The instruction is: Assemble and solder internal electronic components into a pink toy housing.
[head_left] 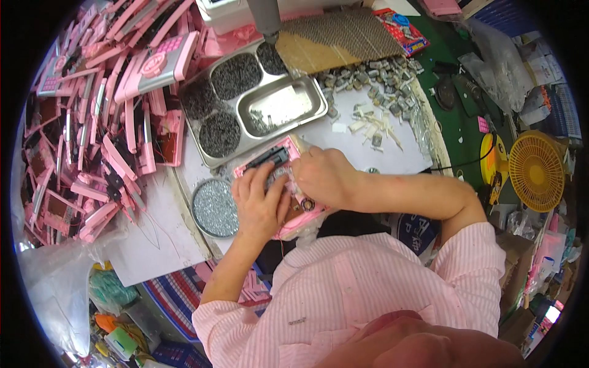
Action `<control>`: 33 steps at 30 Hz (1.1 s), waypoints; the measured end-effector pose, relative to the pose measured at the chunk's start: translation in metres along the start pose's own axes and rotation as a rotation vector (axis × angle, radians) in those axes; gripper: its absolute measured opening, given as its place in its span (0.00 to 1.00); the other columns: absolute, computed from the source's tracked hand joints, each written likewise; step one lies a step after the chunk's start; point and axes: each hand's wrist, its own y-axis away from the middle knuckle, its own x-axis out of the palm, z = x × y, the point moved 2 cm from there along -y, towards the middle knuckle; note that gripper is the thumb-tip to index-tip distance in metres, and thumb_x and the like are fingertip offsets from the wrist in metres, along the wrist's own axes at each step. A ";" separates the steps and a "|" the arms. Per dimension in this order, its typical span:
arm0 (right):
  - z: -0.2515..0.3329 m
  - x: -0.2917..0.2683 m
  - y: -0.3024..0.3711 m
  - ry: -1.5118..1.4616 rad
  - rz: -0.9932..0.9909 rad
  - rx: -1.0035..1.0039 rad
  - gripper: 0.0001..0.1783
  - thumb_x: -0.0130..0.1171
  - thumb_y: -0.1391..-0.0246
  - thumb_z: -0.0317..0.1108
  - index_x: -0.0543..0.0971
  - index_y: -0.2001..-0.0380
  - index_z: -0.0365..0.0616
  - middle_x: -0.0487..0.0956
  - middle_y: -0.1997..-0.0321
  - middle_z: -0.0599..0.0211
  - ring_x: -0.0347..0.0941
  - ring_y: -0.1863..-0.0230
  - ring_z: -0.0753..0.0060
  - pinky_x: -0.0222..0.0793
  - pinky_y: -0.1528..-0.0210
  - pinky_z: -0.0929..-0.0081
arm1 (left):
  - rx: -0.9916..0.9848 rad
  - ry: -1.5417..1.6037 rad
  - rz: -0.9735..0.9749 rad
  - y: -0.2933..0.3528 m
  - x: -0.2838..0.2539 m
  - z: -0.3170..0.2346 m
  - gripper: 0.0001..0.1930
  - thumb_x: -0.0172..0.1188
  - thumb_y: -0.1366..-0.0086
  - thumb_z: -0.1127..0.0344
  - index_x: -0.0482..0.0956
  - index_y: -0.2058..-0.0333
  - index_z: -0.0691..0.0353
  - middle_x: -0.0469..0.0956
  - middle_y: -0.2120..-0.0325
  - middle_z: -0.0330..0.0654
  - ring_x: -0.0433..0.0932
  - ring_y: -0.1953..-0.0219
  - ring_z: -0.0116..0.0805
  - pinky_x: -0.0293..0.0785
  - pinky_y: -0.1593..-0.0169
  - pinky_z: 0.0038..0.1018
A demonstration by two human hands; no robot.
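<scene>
A pink plastic case (288, 226) lies open at the table's near edge, its inner side up, with brown board and small parts showing. Over its left part bends my left hand (261, 199), fingers curled onto the case beside a dark, long part (268, 158). My right hand (328, 178) is closed in a fist at the case's upper right side. Whatever sits in its fingers is hidden from view. A round dish (195, 214) of small silvery screws stands just left of my left hand.
Behind the case sits a metal tray (211, 161) with compartments of dark screws. A grey tool (265, 17) hangs above it, near a cardboard sheet (337, 40). Pink casings (123, 122) pile up at left. Small grey and white parts (374, 122) lie right. A yellow basket (535, 172) stands far right.
</scene>
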 end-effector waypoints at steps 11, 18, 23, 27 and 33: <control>-0.224 -0.059 0.031 -0.392 -0.390 0.620 0.14 0.60 0.46 0.43 0.85 0.67 0.44 0.85 0.68 0.55 0.82 0.66 0.51 0.77 0.60 0.60 | 0.259 -0.188 0.506 0.003 -0.018 0.018 0.40 0.54 0.40 0.30 0.72 0.35 0.48 0.61 0.29 0.40 0.53 0.26 0.53 0.30 0.29 0.67; -0.572 -0.027 0.063 -0.235 -0.526 1.327 0.26 0.63 0.48 0.51 0.84 0.50 0.47 0.86 0.69 0.63 0.81 0.76 0.65 0.78 0.68 0.65 | 0.222 -0.234 0.677 0.006 -0.021 0.030 0.42 0.60 0.44 0.32 0.69 0.33 0.43 0.58 0.27 0.37 0.48 0.25 0.54 0.31 0.32 0.73; -0.699 -0.018 0.126 -0.117 -0.681 1.448 0.45 0.66 0.56 0.59 0.71 0.33 0.57 0.73 0.32 0.50 0.68 0.30 0.50 0.63 0.30 0.58 | 0.249 -0.186 0.684 0.008 -0.006 0.038 0.41 0.60 0.45 0.30 0.71 0.34 0.38 0.62 0.29 0.34 0.49 0.26 0.52 0.30 0.32 0.74; -0.710 -0.004 0.118 -0.427 -0.860 1.400 0.49 0.73 0.59 0.55 0.70 0.31 0.59 0.77 0.37 0.55 0.74 0.40 0.53 0.73 0.45 0.59 | 0.357 -0.270 0.611 0.016 -0.002 0.044 0.38 0.59 0.44 0.30 0.74 0.36 0.35 0.67 0.33 0.30 0.51 0.28 0.50 0.27 0.32 0.74; -0.717 -0.018 0.117 -0.968 -1.090 1.173 0.40 0.67 0.47 0.43 0.68 0.30 0.70 0.77 0.44 0.78 0.67 0.62 0.81 0.61 0.67 0.74 | 0.356 -0.210 0.553 0.022 0.004 0.050 0.36 0.59 0.43 0.32 0.74 0.37 0.35 0.69 0.35 0.29 0.49 0.28 0.48 0.24 0.31 0.71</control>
